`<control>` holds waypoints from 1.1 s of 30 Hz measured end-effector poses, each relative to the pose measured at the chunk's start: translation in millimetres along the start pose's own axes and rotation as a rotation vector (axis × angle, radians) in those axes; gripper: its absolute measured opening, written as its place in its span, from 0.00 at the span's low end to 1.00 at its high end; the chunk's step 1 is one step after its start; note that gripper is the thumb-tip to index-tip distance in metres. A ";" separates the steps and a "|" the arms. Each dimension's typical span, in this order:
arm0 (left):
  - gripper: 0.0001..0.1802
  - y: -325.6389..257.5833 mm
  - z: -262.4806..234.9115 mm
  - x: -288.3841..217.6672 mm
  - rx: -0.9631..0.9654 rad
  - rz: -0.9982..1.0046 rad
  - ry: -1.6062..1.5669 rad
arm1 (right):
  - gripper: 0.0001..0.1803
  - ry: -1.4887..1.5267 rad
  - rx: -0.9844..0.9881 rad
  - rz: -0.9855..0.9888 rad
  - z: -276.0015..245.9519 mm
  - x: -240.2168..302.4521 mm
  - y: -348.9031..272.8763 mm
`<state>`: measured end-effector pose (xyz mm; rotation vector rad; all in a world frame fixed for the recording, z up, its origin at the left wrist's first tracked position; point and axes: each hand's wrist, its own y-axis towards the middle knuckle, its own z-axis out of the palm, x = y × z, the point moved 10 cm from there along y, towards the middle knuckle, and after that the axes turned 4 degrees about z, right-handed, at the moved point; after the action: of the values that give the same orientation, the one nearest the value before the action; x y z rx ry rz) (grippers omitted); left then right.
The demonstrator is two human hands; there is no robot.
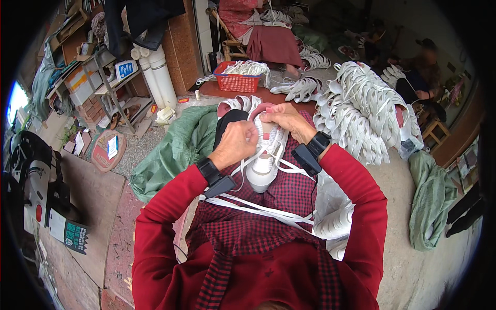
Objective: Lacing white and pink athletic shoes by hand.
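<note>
A white lace-up shoe (262, 175) rests on my lap over a checked apron, its toe toward me and its pinkish collar away from me. My right hand (292, 121) is closed on the shoe's upper near the tongue and collar. Beside the eyelets on the shoe's left side, my left hand (238, 142) has its fingers pinched together; what lies between them is too small to make out. White shoelaces (289, 166) hang loose from both sides of the shoe. More white laces (253, 207) lie across my lap.
Piled white shoes (361, 108) stand on the right. A red basket (237, 82) of laces sits ahead, near a seated person. Green sacks (178, 150) lie at left and far right. A wooden rack (116, 93) and a parked scooter (39, 191) are on the left.
</note>
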<state>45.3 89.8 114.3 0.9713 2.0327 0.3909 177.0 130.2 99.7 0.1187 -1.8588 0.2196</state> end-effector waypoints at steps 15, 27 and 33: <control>0.05 0.4 2.9 -9.5 -0.086 0.014 0.057 | 0.10 0.022 0.099 -0.099 3.2 0.9 2.3; 0.36 18.5 -12.6 -20.4 -0.163 0.047 0.011 | 0.15 -0.066 -0.006 -0.204 -14.1 -6.9 -0.8; 0.51 35.4 16.1 2.6 0.238 0.140 -0.336 | 0.11 -0.489 -0.343 -0.657 -16.9 60.1 -74.9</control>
<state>74.6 113.7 123.3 1.2387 1.7352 0.0499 189.6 62.4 168.6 0.5719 -2.1943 -0.6304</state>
